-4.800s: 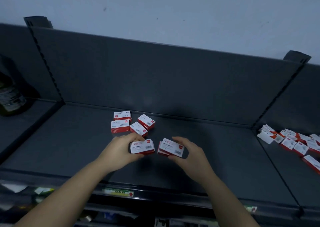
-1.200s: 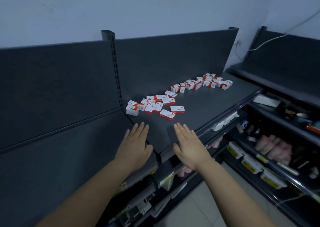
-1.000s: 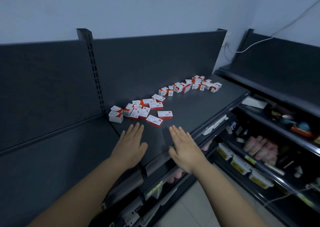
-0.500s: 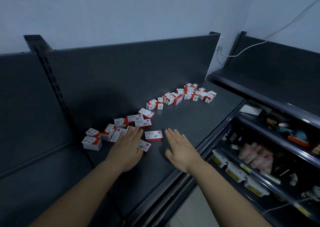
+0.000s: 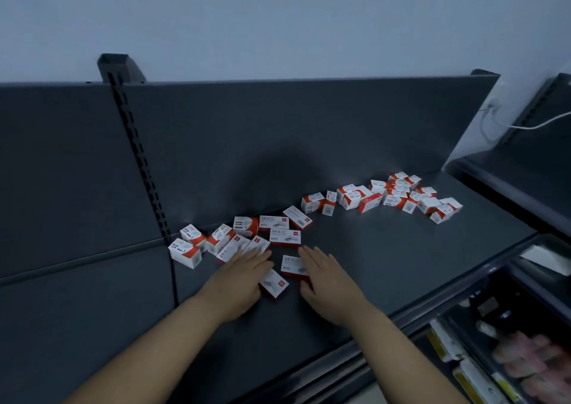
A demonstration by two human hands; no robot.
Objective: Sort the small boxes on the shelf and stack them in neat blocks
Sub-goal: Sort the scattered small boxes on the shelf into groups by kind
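Several small white-and-red boxes lie scattered in a loose band across the dark shelf (image 5: pixel 386 258), from a near cluster (image 5: pixel 238 237) at the left to a far cluster (image 5: pixel 401 196) by the back panel. My left hand (image 5: pixel 241 277) lies flat with straight fingers over the near boxes, its fingertips on one flat box (image 5: pixel 256 244). A low box (image 5: pixel 275 284) sits between my hands by the left palm. My right hand (image 5: pixel 324 280), fingers straight, rests against the edge of another flat box (image 5: pixel 292 266). Neither hand grips anything.
A slotted upright (image 5: pixel 139 156) divides this shelf from the one at the left. Lower shelves (image 5: pixel 494 342) at the right hold packaged goods. A white cable (image 5: pixel 531 125) runs along the wall at the far right. The shelf's front edge (image 5: pixel 340 354) is near my forearms.
The view swung from the left shelf, where my hands held two boxes, to this scattered band. In the last second both flat hands reached forward onto the nearest boxes.
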